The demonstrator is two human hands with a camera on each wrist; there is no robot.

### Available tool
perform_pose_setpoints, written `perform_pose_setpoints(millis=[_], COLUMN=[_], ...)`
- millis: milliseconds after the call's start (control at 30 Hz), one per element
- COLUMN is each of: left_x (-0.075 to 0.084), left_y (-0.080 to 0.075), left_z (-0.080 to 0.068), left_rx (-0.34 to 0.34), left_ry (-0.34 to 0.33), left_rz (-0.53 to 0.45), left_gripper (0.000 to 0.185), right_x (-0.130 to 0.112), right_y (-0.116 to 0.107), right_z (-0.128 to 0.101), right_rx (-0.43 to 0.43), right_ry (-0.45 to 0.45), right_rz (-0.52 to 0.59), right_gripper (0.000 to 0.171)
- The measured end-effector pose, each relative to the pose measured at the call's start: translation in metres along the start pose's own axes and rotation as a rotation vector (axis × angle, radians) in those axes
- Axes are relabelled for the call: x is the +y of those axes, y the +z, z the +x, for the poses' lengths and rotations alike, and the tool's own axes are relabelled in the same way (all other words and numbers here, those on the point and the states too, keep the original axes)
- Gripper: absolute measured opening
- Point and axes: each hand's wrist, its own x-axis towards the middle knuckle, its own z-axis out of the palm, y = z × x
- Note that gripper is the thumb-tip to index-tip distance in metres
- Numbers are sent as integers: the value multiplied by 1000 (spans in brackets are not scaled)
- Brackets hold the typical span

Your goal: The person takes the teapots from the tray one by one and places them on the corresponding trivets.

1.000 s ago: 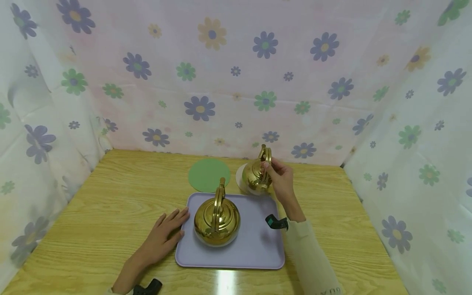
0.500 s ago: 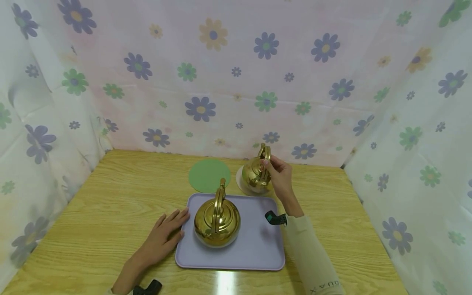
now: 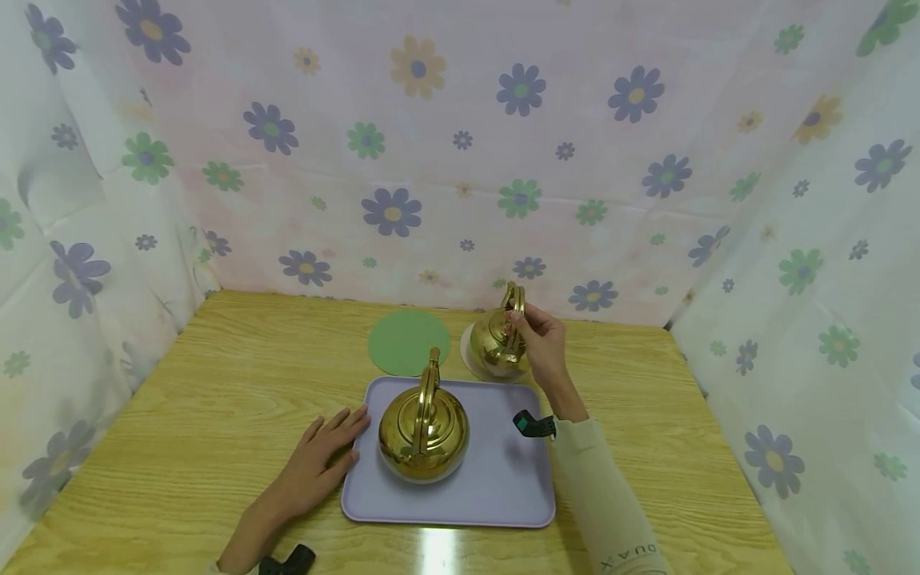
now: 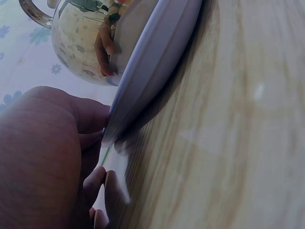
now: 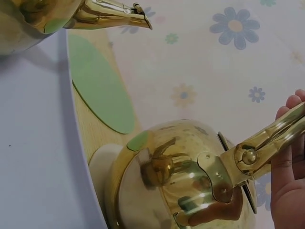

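Two shiny golden kettles are in view. The larger kettle (image 3: 423,431) stands on a lilac tray (image 3: 503,487). My left hand (image 3: 325,455) lies flat on the table with straight fingers touching the tray's left edge (image 4: 143,90). The smaller kettle (image 3: 497,345) sits on a white round mat (image 3: 467,351) behind the tray. My right hand (image 3: 541,339) grips its upright handle (image 5: 267,143). In the right wrist view the small kettle's body (image 5: 167,176) fills the frame and the larger kettle's spout (image 5: 112,14) shows at the top left.
A green round mat (image 3: 406,341) lies left of the white one, behind the tray. The wooden table (image 3: 180,415) is enclosed by flowered cloth walls (image 3: 460,144) at the back and on both sides.
The right hand has carried the small kettle slightly back and down onto the white mat. The left hand and the large kettle have stayed put.
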Motion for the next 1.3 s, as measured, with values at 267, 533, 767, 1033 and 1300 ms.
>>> perform_pose_setpoints(millis=[267, 533, 767, 1033, 1300], left_x=[-2, -5, -5, -3, -1], left_y=[0, 1, 2, 1, 0], left_z=[-1, 0, -1, 0, -1], left_rx=[9, -5, -13, -4, -12], left_ry=[15, 5, -8, 7, 1], left_rz=[9, 4, -13, -12, -12], left_gripper=[47, 47, 47, 47, 47], right_x=[1, -1, -2, -7, -9], right_y=[2, 3, 0, -5, -10], right_z=[1, 2, 3, 3, -10], right_rx=[-4, -1, -35, -100, -99], right_ry=[10, 18, 95, 115, 63], right_rz=[-17, 1, 18, -61, -115], right_gripper=[38, 39, 38, 37, 42])
